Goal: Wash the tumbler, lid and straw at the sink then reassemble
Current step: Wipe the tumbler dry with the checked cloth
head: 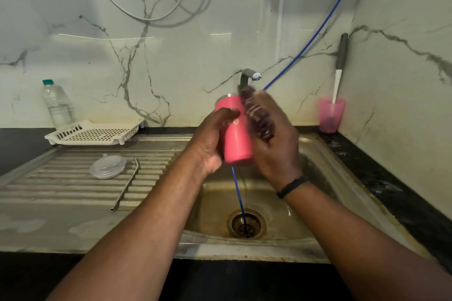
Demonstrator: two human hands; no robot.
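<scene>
Leftmost, on the ribbed draining board [73, 186]: clear lid [107, 166], lying flat; metal straw [125, 184] just beside it to the right, neither one held. Centre, above the sink [318, 154]: pink tumbler [236, 134], upright, its left side gripped by the curled fingers of the left hand [211, 140]. Right hand [274, 139] presses a dark scrubber [256, 117] flat against the tumbler's right side, fingers blurred.

Glossy marble-veined wall [195, 56] behind a steel sink [318, 154], seemingly black countertop [391, 178] alongside
</scene>
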